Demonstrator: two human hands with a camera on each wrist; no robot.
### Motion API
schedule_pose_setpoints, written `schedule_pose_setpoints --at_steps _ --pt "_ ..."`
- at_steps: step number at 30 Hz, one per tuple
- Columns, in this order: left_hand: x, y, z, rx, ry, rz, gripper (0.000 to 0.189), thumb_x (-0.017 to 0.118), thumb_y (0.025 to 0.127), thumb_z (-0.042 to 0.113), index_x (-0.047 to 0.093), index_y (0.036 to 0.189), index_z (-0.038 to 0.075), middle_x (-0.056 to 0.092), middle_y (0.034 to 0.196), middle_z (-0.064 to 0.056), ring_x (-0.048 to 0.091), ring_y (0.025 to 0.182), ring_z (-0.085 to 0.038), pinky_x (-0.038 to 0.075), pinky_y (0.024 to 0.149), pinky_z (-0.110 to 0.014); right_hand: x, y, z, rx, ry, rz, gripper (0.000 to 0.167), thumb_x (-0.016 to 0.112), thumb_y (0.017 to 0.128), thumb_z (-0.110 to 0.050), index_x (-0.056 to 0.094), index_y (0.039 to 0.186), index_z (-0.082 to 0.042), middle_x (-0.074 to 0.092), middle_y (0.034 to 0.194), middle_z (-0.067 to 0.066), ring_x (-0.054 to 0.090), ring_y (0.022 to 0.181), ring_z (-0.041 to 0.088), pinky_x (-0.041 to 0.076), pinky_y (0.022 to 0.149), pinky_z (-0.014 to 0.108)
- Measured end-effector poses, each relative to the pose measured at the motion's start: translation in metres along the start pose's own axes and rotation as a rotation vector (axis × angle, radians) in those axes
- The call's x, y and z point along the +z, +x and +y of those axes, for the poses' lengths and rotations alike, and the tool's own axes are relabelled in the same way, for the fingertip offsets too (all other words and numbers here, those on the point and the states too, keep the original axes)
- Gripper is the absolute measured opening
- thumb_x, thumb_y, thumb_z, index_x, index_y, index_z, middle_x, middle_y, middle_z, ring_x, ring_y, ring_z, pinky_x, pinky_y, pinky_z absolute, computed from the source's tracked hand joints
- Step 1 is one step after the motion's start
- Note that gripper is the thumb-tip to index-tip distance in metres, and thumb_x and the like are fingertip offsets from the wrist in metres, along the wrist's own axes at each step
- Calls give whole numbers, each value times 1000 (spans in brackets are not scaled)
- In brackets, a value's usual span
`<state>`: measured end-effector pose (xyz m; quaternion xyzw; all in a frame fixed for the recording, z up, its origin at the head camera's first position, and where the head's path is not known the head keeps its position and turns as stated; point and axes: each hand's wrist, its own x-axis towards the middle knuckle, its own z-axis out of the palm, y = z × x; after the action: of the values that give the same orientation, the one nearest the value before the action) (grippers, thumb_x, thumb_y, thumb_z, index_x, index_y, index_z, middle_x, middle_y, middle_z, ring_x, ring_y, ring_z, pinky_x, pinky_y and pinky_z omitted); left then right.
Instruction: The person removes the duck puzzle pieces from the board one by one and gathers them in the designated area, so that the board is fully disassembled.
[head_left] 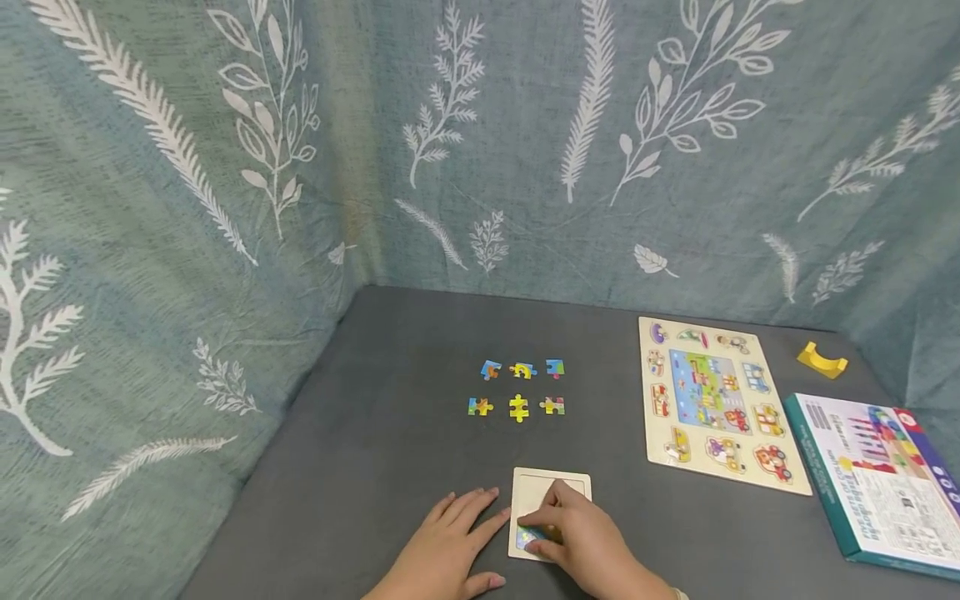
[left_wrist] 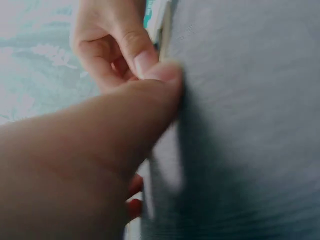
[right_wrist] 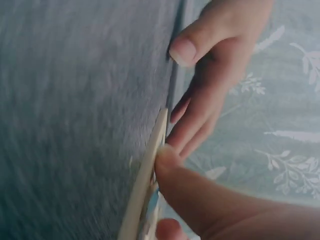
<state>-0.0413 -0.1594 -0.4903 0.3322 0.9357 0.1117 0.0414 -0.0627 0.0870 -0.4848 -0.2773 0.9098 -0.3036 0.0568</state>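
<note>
A small square wooden puzzle tray [head_left: 551,479] lies at the table's near side. Over its lower half, my right hand [head_left: 588,533] has thumb and index finger curled about a bluish jigsaw piece [head_left: 531,533], mostly covered by the fingers. In the right wrist view the tray's edge [right_wrist: 142,190] shows beside the right thumb. My left hand [head_left: 450,546] rests spread on the table, fingers fairly straight, one fingertip right at the tray's left edge. The left wrist view shows its thumb [left_wrist: 125,110] large in front of the right hand [left_wrist: 115,40].
Several loose jigsaw pieces [head_left: 518,407] lie in two rows beyond the tray. To the right are a larger wooden picture board [head_left: 652,433], a boxed set [head_left: 870,500] and a yellow arched block [head_left: 822,360]. Patterned green cloth [head_left: 510,167] hangs behind and at the sides.
</note>
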Motion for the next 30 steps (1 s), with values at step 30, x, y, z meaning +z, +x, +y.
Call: schedule_pose_setpoints --at_steps 30 --pt "16 -4 -2 43 -9 71 65 35 107 63 59 152 22 42 164 1 38 150 -27 40 110 -60 -4 10 -2 -96 111 -38 27 89 83 -14 69 97 -24 64 93 -20 47 85 0 48 74 25"
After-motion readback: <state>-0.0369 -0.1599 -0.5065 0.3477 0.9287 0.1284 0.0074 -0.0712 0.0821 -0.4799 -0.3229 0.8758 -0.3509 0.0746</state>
